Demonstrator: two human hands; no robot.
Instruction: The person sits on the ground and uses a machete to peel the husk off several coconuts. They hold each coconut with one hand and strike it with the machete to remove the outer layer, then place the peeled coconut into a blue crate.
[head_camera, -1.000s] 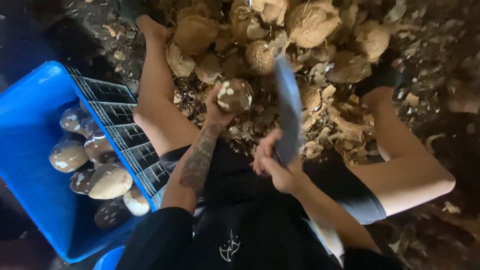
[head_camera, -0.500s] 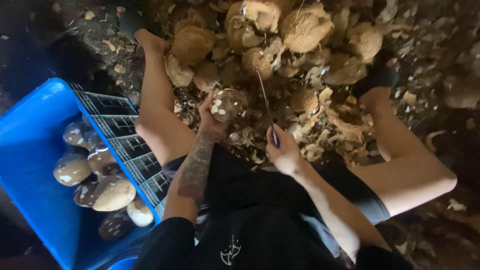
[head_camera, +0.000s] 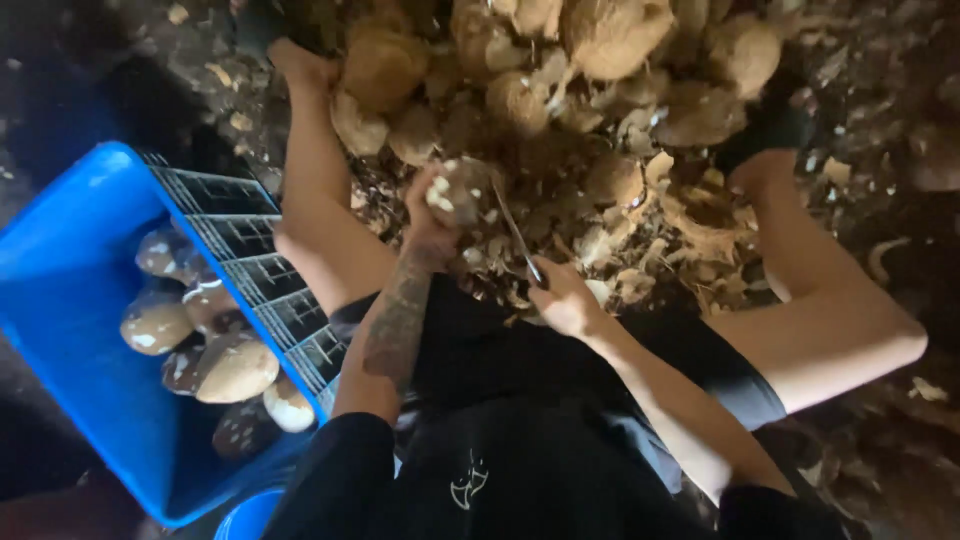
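Since a second ago the right hand (head_camera: 565, 298), gripping the knife (head_camera: 518, 236), has swung it edge-on against the coconut (head_camera: 462, 190) in the left hand (head_camera: 428, 215), probably mid-chop, right of the blue crate (head_camera: 70, 300).

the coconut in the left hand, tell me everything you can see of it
The round brown coconut looks rough and fibrous, mottled with pale whitish patches where the husk seems cut away. The left hand holds it from below and behind, lifted in front of the pile of brown husked coconuts. The thin dark knife blade, held in the right hand, meets its right side edge-on. Its far side is hidden, and the picture is a little blurred.
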